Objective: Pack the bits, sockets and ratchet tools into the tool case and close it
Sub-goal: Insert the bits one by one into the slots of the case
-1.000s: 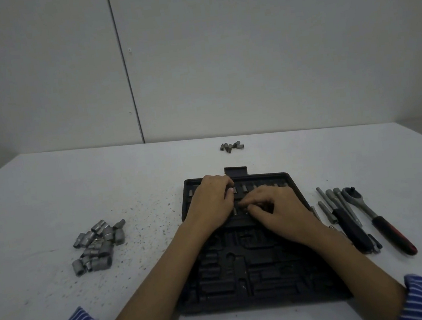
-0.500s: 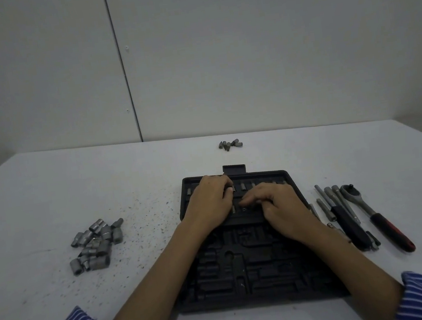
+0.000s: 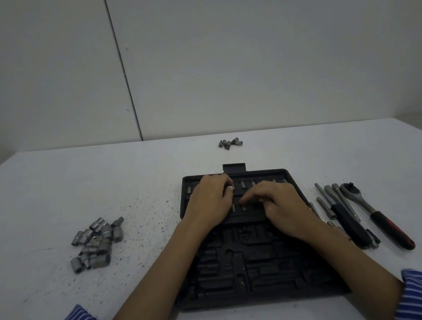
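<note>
Head view: a black tool case (image 3: 247, 267) is laid open and flat on the white table (image 3: 37, 202), its long axis running away from the person and its latch tab (image 3: 234, 168) pointed at the far wall. Both hands are placed over the bit rows at the far end. The left hand (image 3: 209, 202) is curled there; what its fingers hold cannot be told. A bit (image 3: 244, 207) is touched by the bent fingers (image 3: 248, 198) of the right hand (image 3: 281, 208), though a grip cannot be made out. Loose sockets (image 3: 96, 243) are heaped left of the case, spare bits (image 3: 230, 143) lie beyond it, and a ratchet (image 3: 376, 215) with extension bars (image 3: 340, 203) is laid to the right, handles toward the person.
</note>
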Tool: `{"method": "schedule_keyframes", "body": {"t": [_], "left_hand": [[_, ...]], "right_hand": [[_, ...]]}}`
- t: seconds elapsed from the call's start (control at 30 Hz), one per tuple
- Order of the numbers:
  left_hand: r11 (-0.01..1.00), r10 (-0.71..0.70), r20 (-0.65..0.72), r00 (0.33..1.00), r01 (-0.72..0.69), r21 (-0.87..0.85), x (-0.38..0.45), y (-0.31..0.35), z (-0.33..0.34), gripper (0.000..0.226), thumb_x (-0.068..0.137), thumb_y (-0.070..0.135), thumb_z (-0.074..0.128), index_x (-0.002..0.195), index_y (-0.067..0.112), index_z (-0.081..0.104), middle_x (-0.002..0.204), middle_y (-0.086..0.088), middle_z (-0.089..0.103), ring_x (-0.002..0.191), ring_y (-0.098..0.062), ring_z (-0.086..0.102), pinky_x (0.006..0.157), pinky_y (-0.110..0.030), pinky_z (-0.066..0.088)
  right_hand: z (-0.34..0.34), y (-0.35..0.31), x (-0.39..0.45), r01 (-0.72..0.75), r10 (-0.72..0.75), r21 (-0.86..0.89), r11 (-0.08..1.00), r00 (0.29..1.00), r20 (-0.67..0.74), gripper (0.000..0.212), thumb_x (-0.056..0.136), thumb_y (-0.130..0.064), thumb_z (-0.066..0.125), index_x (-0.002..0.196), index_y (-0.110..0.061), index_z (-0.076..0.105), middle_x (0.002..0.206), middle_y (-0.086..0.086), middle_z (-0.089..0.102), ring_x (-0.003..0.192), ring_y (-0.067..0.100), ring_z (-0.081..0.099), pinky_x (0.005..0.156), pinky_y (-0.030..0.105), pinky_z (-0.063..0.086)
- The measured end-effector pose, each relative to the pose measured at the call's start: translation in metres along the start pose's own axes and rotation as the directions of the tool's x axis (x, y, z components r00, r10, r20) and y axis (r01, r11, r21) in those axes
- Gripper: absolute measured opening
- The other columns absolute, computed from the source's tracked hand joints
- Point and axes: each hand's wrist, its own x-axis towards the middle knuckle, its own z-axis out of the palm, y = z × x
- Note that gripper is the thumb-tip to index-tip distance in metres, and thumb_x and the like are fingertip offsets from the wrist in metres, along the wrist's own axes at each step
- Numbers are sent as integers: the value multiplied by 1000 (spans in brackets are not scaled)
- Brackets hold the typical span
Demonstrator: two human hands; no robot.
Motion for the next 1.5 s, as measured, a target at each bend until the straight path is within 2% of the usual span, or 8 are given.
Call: {"method": "schedule_keyframes", "body": {"t": [0.2, 0.37, 0.7, 0.8, 1.0, 1.2, 1.37, 1.5], "left_hand": [[1000, 0, 4, 1000, 0, 8, 0, 1, -1, 24, 96, 22, 44, 111, 13, 59, 112, -3, 62, 110, -17, 48, 92, -36, 42], [1000, 12, 2, 1000, -12, 12, 0, 1, 0, 24, 95, 23, 45, 111, 13, 60, 112, -2, 62, 109, -17, 49, 91, -34, 43], [999, 27, 18, 999, -27, 29, 4, 2, -2, 22, 94, 23, 46, 108, 14, 61, 108, 0, 64, 105, -16, 53, 86, -34, 45], [998, 37, 22, 999, -38, 53, 6, 3, -3, 22, 95, 24, 46, 108, 15, 60, 109, 1, 63, 103, -16, 52, 80, -28, 41], [996, 44, -6, 999, -43, 76, 17, 4, -10, 22, 94, 23, 46, 108, 14, 61, 109, 0, 63, 107, -18, 49, 80, -28, 38], [997, 4, -29, 1000, -2, 83, 37, 3, -13, 24, 95, 22, 45, 113, 14, 59, 117, -1, 61, 112, -18, 47, 83, -29, 37], [998, -66, -25, 997, 67, 19, 57, -4, -11, 27, 93, 21, 46, 115, 11, 59, 120, -3, 60, 116, -19, 49, 91, -35, 43], [991, -134, 3, 991, 134, -10, 70, -11, -5, 26, 93, 20, 46, 112, 9, 60, 119, -6, 60, 113, -21, 51, 91, -38, 45]], "right_hand": [[1, 1, 0, -14, 14, -12, 1000, 1000, -17, 51, 76, 20, 40, 96, -11, 74, 97, 4, 70, 89, 9, 60, 80, -1, 38], [0, 0, 0, -18, 18, -44, 999, 1000, -1, 49, 77, 18, 41, 93, -13, 75, 96, 3, 70, 88, 10, 59, 78, -2, 36], [-6, -7, 6, -78, 79, -14, 997, 994, 77, 45, 78, 15, 39, 95, -10, 72, 84, -11, 64, 77, -8, 58, 72, -4, 36], [-9, -8, 11, -95, 96, -17, 995, 989, 112, 41, 80, 12, 41, 97, -12, 71, 85, -8, 66, 76, -11, 59, 71, -1, 40], [-15, -7, 30, -85, 97, -100, 991, 987, 127, 34, 85, 0, 47, 103, -18, 69, 96, -4, 69, 88, 8, 62, 75, 7, 44], [-16, -4, 58, -100, 109, -185, 978, 993, 44, 31, 85, -8, 46, 102, -20, 68, 98, -2, 70, 90, 15, 62, 84, 36, 52], [-9, 1, 76, -147, 154, -289, 946, 988, 2, 29, 91, -16, 46, 115, -16, 62, 115, 2, 64, 108, 18, 56, 89, 36, 47], [2, 8, 88, -202, 209, -315, 927, 978, -10, 28, 94, -23, 42, 113, -15, 62, 112, 3, 64, 106, 21, 57, 86, 37, 48]]}}
